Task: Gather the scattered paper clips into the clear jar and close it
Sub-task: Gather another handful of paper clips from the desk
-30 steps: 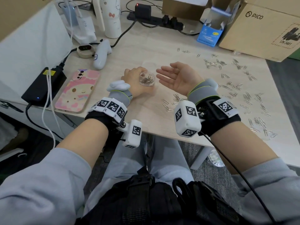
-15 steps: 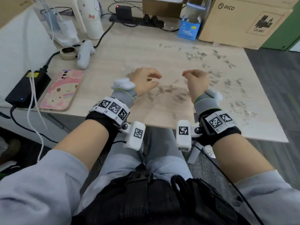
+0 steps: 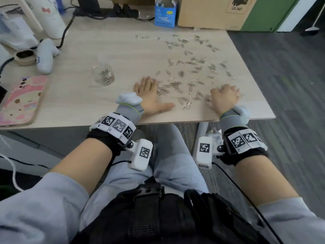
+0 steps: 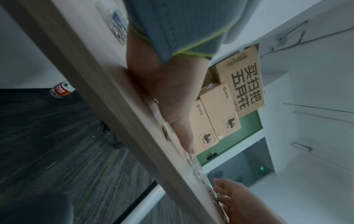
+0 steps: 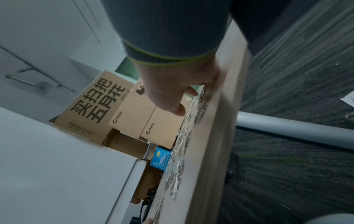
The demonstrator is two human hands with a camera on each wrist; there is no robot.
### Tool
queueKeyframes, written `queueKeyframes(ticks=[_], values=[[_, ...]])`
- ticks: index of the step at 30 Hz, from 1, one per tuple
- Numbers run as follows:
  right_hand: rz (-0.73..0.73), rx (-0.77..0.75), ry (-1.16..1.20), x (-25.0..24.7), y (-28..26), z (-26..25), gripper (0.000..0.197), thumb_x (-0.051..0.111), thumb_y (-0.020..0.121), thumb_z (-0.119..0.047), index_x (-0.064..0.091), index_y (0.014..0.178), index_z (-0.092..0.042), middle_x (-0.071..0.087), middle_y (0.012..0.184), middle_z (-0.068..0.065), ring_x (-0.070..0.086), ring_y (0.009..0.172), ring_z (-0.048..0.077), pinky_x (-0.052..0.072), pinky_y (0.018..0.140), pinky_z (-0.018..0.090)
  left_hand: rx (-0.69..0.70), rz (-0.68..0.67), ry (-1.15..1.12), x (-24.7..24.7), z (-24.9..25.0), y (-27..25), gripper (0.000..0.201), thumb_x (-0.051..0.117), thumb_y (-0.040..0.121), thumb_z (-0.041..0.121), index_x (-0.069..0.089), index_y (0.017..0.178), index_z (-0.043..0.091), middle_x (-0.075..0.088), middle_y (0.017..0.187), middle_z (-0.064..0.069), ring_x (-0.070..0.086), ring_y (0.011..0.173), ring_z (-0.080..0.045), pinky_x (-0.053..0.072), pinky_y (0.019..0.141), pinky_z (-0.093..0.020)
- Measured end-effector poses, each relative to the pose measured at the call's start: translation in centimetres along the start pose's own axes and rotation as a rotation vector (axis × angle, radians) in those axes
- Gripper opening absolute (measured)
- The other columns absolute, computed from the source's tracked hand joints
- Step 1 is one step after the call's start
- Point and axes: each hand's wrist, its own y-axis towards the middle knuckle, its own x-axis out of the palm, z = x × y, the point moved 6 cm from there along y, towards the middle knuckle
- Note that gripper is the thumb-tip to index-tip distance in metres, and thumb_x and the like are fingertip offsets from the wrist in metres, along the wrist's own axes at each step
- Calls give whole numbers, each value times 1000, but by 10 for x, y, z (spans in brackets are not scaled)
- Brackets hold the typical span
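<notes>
Resting flat on woodgrain table [image 3: 123, 50], both hands flank thin wire paper clips [image 3: 177, 85].

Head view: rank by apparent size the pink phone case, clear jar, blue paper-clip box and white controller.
Largest to smallest, as they look in the head view:
1. Pink cartoon phone case, though it is cut off at the left edge.
2. White plastic controller.
3. Blue cardboard paper-clip box and clear glass jar: too alike to rank, and the box sits farther away.

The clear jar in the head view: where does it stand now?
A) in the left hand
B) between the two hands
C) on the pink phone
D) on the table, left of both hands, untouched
D: the clear jar stands on the table, apart from the left hand, which lies flat beside the paper clips.
</notes>
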Motion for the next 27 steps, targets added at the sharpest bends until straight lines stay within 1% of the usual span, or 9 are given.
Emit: queueKeyframes(ticks=[3,7,10,13,15,19,22,24,27], values=[[-23,-71,14,2,-2,-1,54,46,84,-33,49,123,4,41,138,18,30,133,30,18,112,39,46,15,39,5,16,2,113,49,71,74,-5,147,11,-12,157,-10,-16,145,-22,-9,118,-45],[-162,-184,75,12,-11,-16,39,51,91,-26,50,120,0,43,132,13,33,130,27,24,108,33,46,59,9,7,30,6,103,47,76,70,1,147,12,-8,158,-8,-13,146,-21,-8,119,-45],[-207,-228,238,11,-17,-25,16,51,81,-31,54,94,-20,54,96,1,49,101,23,32,80,26,110,74,-104,3,37,10,99,48,74,71,14,146,12,9,157,-9,1,147,-23,2,120,-45],[-141,-245,313,-4,-19,-25,41,55,89,-20,54,128,-11,55,132,6,48,122,21,34,93,22,161,131,-274,-18,35,9,101,44,62,77,35,138,10,39,143,-12,33,135,-27,26,112,-42],[-43,-236,275,-17,-16,-17,47,57,87,-17,52,133,-9,51,138,7,47,126,21,34,96,21,129,189,-303,-33,24,7,91,59,64,69,43,133,13,49,136,-11,44,127,-29,36,106,-42],[36,-125,163,-29,-11,2,56,70,74,-29,59,127,-14,55,129,8,53,117,21,38,92,23,57,149,-302,-45,4,1,73,75,64,53,53,125,19,57,111,-1,55,98,-20,42,90,-30],[-49,-98,97,-25,-13,9,62,80,66,-38,62,119,-14,55,127,8,56,111,21,39,88,23,71,69,-258,-38,1,-5,75,80,60,46,53,124,18,59,110,-3,55,101,-20,39,87,-28],[-91,-98,58,-23,-14,10,62,84,62,-36,64,116,-14,60,121,8,57,112,21,41,90,26,80,66,-226,-35,2,-8,76,83,58,41,54,124,18,54,104,-1,51,95,-17,38,85,-27],[-148,-98,86,-21,-14,9,49,85,62,-22,68,107,-12,65,99,6,59,93,17,44,78,24,77,95,-238,-32,5,-5,66,84,59,37,58,116,15,51,97,2,48,88,-15,37,79,-26]])
